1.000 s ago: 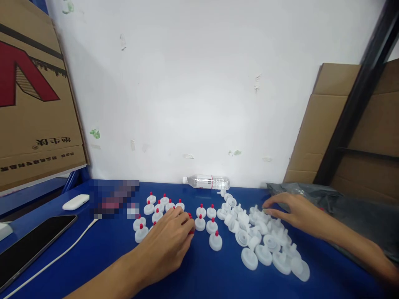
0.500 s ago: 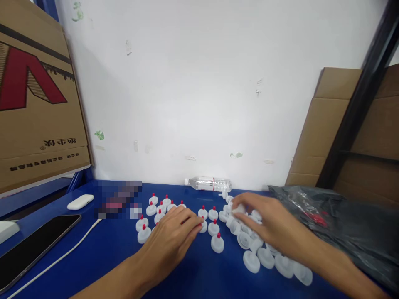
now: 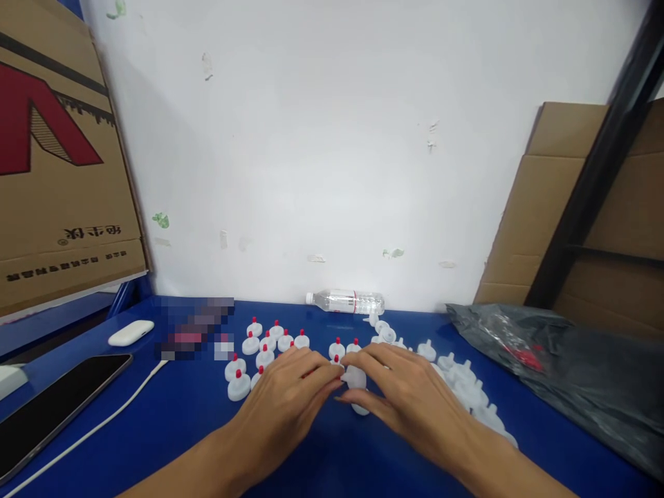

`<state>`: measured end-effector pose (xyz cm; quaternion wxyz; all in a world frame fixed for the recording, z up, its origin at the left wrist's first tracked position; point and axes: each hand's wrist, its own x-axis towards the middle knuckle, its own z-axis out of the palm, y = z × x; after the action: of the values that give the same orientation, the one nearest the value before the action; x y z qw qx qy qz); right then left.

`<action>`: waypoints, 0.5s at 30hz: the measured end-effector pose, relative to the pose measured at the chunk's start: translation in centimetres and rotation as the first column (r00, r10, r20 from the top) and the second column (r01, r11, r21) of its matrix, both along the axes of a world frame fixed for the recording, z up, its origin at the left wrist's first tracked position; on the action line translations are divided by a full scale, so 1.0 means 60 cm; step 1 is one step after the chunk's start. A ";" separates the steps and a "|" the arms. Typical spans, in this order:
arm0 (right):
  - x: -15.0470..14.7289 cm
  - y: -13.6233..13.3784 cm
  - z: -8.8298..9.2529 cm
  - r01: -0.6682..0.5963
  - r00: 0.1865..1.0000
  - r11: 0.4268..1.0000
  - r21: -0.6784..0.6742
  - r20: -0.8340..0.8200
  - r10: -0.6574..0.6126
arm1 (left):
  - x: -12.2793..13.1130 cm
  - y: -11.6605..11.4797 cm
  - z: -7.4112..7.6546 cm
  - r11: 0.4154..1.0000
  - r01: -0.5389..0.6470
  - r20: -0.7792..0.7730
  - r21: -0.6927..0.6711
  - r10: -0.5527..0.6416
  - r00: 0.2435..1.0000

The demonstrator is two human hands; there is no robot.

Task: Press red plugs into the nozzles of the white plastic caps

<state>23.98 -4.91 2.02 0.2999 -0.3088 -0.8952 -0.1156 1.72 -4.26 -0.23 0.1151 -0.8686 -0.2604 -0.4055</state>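
Observation:
My right hand (image 3: 409, 391) grips a white nozzle cap (image 3: 355, 377) between thumb and fingers, its spout turned left. The spout meets the fingertips of my left hand (image 3: 293, 387), which are pinched together on a small red tip, mostly hidden by the fingers. To the left and behind my hands stand several white nozzle caps with red tips (image 3: 238, 387). A loose group of white nozzle caps without red tips (image 3: 469, 387) lies beyond and to the right of my right hand.
A clear plastic bottle (image 3: 345, 302) lies against the wall. On the left are a phone (image 3: 62, 411), a white cable (image 3: 111, 418) and a white case (image 3: 131, 333). A dark plastic bag (image 3: 581, 377) covers the right side. Cardboard (image 3: 62, 207) stands at the left.
My right hand has come left from the pile with a white nozzle cap, bringing it up to my left fingertips. My left hand has barely moved.

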 end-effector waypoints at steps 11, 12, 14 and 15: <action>-0.006 -0.011 -0.010 -0.131 0.958 0.990 -0.058 -0.265 0.111 | 0.000 -0.004 -0.005 0.960 0.038 0.015 -0.276 -0.036 0.999; -0.005 -0.013 -0.010 -0.149 0.950 0.988 -0.042 -0.283 0.131 | 0.002 -0.008 -0.002 0.955 0.054 0.022 -0.293 -0.049 0.999; -0.005 -0.015 -0.008 -0.177 0.931 0.984 -0.011 -0.327 0.164 | 0.005 -0.016 0.004 0.941 0.082 0.050 -0.329 -0.070 0.996; -0.006 -0.017 -0.007 -0.186 0.921 0.983 0.004 -0.349 0.176 | 0.006 -0.019 0.007 0.934 0.095 0.070 -0.344 -0.075 0.995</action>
<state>23.63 -5.91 1.58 0.4582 -0.2446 -0.8544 -0.0181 2.10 -5.40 0.19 -0.0645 -0.8742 -0.2929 -0.3818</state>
